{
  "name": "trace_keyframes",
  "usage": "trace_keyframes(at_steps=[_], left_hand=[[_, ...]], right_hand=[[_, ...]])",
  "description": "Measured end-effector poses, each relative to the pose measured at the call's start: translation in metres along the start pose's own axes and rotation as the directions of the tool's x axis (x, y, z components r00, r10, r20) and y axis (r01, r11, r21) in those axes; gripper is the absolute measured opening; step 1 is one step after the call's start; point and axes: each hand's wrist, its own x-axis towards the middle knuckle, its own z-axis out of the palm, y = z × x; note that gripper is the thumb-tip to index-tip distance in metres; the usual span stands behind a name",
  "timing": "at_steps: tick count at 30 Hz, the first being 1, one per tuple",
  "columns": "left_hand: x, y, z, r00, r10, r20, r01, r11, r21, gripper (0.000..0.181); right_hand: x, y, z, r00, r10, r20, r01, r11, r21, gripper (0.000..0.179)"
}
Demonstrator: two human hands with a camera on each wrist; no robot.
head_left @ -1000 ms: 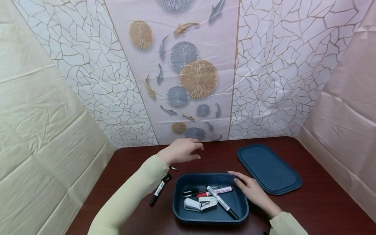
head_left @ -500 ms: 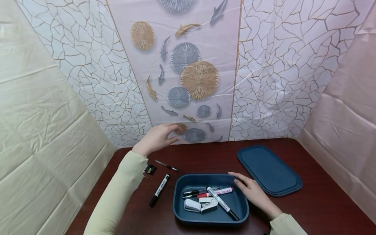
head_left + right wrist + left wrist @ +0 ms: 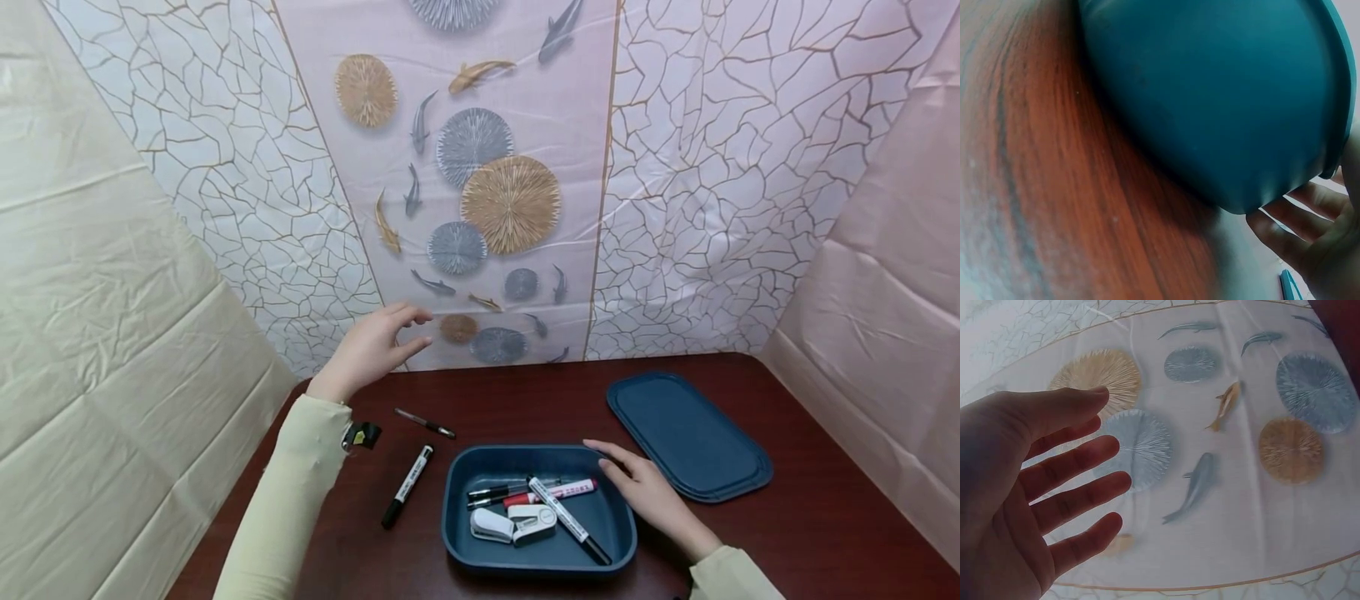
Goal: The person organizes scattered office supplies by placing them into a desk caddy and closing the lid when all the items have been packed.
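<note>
My left hand (image 3: pixel 372 350) is raised over the table's far left part, fingers spread and slightly bent, with nothing in it; the left wrist view shows its bare palm and fingers (image 3: pixel 1079 509). My right hand (image 3: pixel 648 496) holds the far right corner of a blue open box (image 3: pixel 540 565), thumb at the rim and fingers against the outer wall. In the box lie a black-capped whiteboard marker (image 3: pixel 566 517), a red marker (image 3: pixel 558 492), black pens (image 3: pixel 487 495), a small white stapler (image 3: pixel 491 525) and another white gadget (image 3: pixel 534 523).
A black whiteboard marker (image 3: pixel 408 486) and a thin pen (image 3: pixel 424 422) lie on the dark red wooden table (image 3: pixel 337 542) left of the box. A blue lid (image 3: pixel 686 433) lies at the right. Patterned cloth (image 3: pixel 517 200) hangs behind the table.
My left hand has moved left and up, away from above the box's far left side, uncovering the thin pen and the whole loose marker. My right hand stays at the box corner.
</note>
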Motion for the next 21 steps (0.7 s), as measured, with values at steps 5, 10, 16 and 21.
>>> trace_keyframes(at_steps=[5, 10, 16, 21], left_hand=[[-0.012, -0.006, 0.01, 0.998, -0.058, 0.005, 0.058, 0.997, -0.046, 0.033], [-0.026, -0.015, 0.021, 0.994, -0.107, 0.002, 0.106, 0.99, -0.09, 0.035], [-0.045, -0.028, 0.031, 0.984, -0.175, -0.036, 0.169, 0.978, -0.123, 0.041], [-0.059, -0.035, 0.042, 0.969, -0.243, -0.043, 0.227, 0.948, -0.223, 0.043]], right_hand=[[0.0, -0.001, -0.001, 1.0, 0.008, 0.007, -0.008, 1.0, 0.004, 0.043], [0.0, -0.001, -0.001, 1.0, 0.02, 0.008, -0.02, 1.0, 0.001, 0.043], [0.0, -0.001, 0.0, 0.999, 0.034, 0.013, -0.034, 0.999, 0.018, 0.042], [0.0, -0.001, -0.001, 0.999, 0.038, 0.008, -0.038, 0.999, 0.019, 0.043]])
